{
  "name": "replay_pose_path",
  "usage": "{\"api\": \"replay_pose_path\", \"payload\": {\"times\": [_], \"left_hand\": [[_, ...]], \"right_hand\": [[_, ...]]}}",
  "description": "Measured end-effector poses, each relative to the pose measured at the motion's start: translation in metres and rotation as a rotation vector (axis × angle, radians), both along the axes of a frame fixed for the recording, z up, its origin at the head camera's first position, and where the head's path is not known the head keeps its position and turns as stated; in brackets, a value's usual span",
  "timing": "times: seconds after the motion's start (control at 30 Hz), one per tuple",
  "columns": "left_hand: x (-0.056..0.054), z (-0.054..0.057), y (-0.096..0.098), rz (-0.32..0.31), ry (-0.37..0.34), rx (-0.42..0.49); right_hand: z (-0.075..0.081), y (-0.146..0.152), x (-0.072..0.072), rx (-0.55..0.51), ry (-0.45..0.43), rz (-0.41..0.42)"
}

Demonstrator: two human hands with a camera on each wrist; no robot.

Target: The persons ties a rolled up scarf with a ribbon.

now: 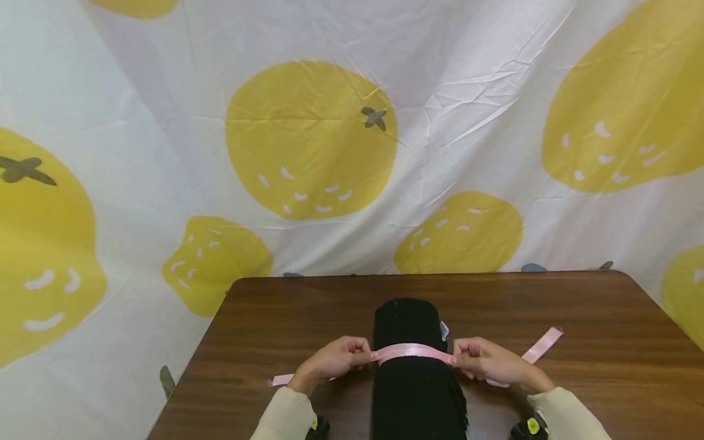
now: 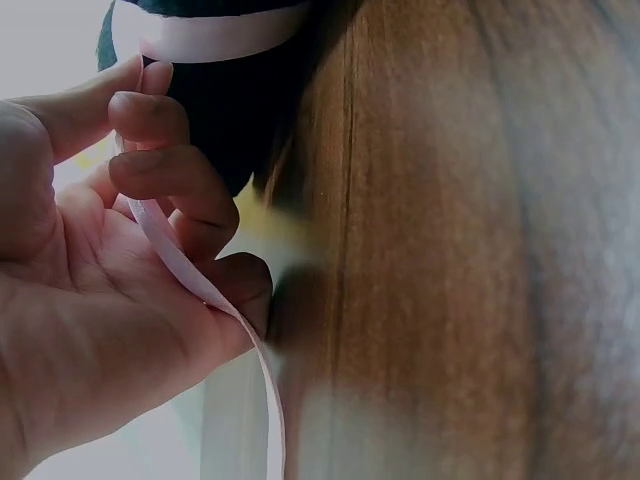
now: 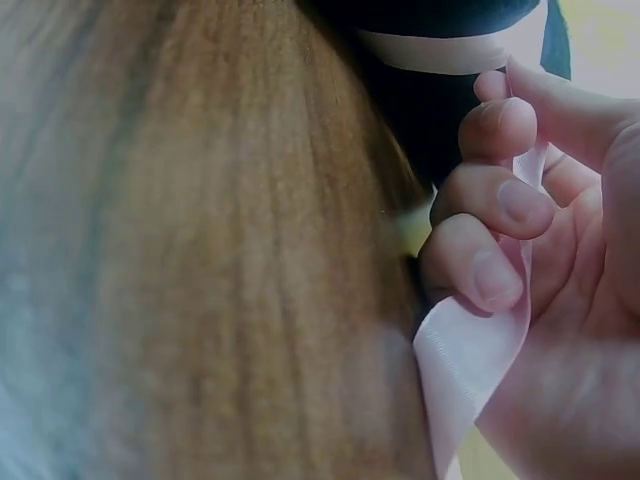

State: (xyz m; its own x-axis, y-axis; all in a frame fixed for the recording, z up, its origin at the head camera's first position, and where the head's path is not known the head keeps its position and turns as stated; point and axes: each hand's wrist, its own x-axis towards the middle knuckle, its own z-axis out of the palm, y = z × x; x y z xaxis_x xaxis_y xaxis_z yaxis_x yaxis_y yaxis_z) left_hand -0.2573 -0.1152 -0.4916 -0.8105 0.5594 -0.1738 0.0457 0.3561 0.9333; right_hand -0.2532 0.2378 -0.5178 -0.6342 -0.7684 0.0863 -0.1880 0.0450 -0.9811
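Note:
A pink ribbon (image 1: 411,350) lies across a rolled black cloth (image 1: 415,391) on the table. At the roll's left side my left hand (image 1: 337,359) pinches the ribbon between thumb and fingertip. On the right side my right hand (image 1: 491,362) pinches it in the same way. In the left wrist view the ribbon's loose length (image 2: 180,262) runs through the palm under curled fingers. The right wrist view has the other tail (image 3: 470,350) passing behind the fingers and twisting downward. Its end (image 1: 542,345) lies beyond the right hand. The roll's near end is cut off by the frame.
The dark brown wooden table (image 1: 308,305) extends on both sides of the roll. A small pale tag (image 1: 444,330) sticks out at the roll's right. Behind the table hangs a white curtain (image 1: 187,153) printed with yellow fruit.

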Motion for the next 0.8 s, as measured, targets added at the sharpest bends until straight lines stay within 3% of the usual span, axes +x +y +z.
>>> {"api": "replay_pose_path", "payload": {"times": [0.47,0.8], "left_hand": [[0.0000,-0.0018,0.0009,-0.035,-0.007,0.012],[0.0012,-0.0015,0.0009,-0.012,-0.002,0.026]], "right_hand": [[-0.0004,0.0019,0.0019,0.037,-0.059,-0.027],[0.0034,-0.0009,-0.0005,0.004,-0.123,-0.016]]}}
